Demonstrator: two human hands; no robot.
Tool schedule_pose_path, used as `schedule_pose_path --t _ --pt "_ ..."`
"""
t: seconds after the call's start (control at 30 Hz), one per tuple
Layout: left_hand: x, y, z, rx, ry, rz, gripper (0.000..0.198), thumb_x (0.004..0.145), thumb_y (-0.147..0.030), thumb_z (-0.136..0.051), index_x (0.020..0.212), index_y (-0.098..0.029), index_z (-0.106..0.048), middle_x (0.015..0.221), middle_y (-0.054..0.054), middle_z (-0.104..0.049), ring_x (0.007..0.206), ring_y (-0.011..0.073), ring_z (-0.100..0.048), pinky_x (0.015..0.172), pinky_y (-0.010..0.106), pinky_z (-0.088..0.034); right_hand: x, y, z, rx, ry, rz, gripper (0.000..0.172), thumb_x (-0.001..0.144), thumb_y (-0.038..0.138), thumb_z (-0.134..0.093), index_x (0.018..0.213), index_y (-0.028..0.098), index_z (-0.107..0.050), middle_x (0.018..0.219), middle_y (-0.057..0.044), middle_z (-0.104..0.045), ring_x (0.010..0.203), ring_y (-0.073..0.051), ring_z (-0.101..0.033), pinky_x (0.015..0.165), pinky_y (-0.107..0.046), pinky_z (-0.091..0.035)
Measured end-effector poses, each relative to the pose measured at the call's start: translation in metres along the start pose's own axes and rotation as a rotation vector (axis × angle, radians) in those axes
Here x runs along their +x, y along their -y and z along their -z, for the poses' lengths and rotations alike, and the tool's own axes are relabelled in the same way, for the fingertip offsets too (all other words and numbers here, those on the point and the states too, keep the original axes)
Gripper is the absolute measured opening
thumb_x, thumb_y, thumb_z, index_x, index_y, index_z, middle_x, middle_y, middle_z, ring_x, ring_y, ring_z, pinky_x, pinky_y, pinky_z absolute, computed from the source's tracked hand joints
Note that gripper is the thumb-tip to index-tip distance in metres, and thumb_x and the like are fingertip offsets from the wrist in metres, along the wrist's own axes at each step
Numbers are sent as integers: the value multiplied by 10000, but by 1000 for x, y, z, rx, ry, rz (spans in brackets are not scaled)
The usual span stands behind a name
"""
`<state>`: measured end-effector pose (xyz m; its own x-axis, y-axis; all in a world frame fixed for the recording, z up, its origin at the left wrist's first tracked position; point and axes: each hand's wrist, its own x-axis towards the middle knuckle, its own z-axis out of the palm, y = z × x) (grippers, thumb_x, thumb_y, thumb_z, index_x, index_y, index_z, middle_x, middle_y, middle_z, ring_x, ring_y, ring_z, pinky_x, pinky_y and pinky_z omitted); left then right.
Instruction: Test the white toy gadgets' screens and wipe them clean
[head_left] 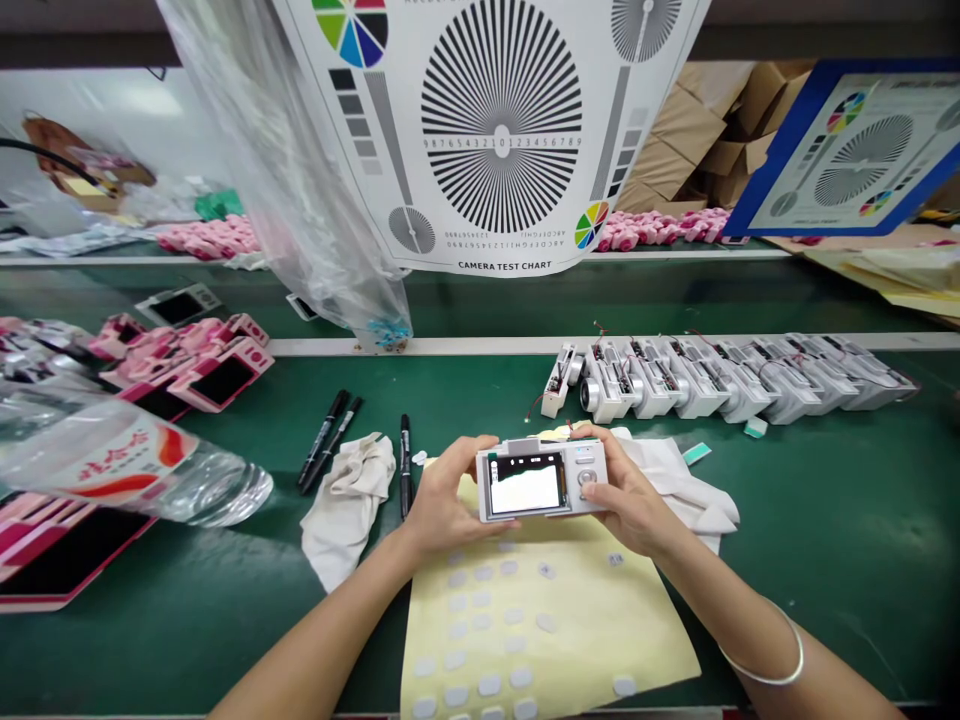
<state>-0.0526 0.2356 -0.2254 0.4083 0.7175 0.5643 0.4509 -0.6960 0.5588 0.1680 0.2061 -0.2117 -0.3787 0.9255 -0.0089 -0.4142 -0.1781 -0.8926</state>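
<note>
A white digital camera (541,480) sat clamped between both hands: left hand (450,490) and right hand (630,495) gripped its ends, close together. Its screen glowed (a pale image) — above a yellow backing sheet (577,610) of grey pads.

Both forearms (322,625) rise from the lower corners of the view and converge at the centre, the wrists bent slightly inward. The left hand (442,490) and right hand (630,495) sit level and a little apart, each closed in a firm sideways grip, the fingers (463,455) curling forward over the top (a thin metal bangle (761,655) circles the right forearm).
</note>
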Motion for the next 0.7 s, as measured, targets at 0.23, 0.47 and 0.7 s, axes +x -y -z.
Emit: schedule_pose_path --t 0.23,0.47,0.7 --pt "0 0 -2 29 -18 -74 646 625 -522 -691 1124 -185 -457 944 75 -610 777 187 -599 630 278 -497 1 -1 0 31 -71 -9 367 689 234 -607 1008 283 -433 966 -4 -520 740 -136 -556 558 -270 -548" --pt "0 -2 -2 39 -7 -86 632 647 -526 -675 1126 -183 -446 937 76 -608 780 185 -591 625 272 -493 2 -3 -2 48 -147 -27 342 661 212 -609 961 272 -454 914 5 -534 729 -137 -565 520 -232 -522" --pt "0 0 -2 35 -5 -75 640 641 -530 -678 1125 -181 -446 935 72 -603 775 180 -590 618 261 -490 2 -3 -2 46 -151 -34 339 669 220 -602 970 280 -457 966 5 -517 734 -136 -557 542 -266 -538"
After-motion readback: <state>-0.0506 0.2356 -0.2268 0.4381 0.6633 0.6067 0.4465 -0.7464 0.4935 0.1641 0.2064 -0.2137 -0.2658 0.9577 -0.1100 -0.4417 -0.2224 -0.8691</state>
